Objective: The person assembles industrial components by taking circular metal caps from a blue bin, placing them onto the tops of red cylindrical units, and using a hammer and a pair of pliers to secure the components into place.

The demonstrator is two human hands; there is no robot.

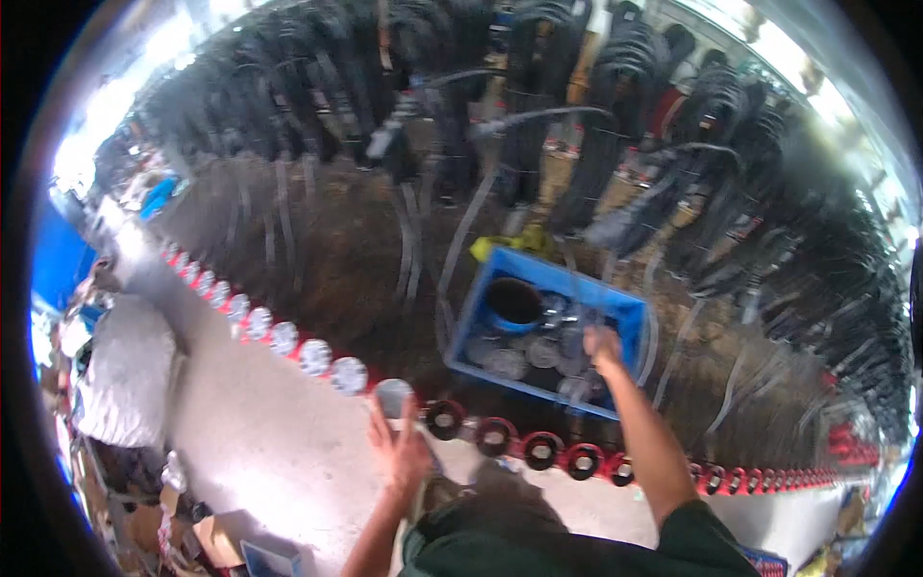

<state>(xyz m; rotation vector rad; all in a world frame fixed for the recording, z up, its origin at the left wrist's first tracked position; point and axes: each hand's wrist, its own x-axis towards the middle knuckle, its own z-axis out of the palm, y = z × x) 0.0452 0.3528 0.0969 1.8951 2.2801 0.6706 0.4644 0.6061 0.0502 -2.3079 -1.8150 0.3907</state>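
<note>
head view looked down on a red rail (pixel 538 435) that ran in a curve across the ground, holding a row of round sockets. toward its left end the sockets were capped with pale discs (pixel 315 357); toward the right they stood open and dark. the left hand (pixel 402 450) lay at the near edge of the rail, fingers spread, touching a pale disc (pixel 392 394) at the last capped spot, the next open socket (pixel 444 419) just to its right. the right hand (pixel 603 346) reached past the rail into a blue crate (pixel 481 313) on the far side; whether it pinched anything could not be told. the crate held more round discs (pixel 524 354) and a dark-mouthed blue pot (pixel 513 304) at its far left corner. black belts (pixel 615 106) hung beyond.
</note>
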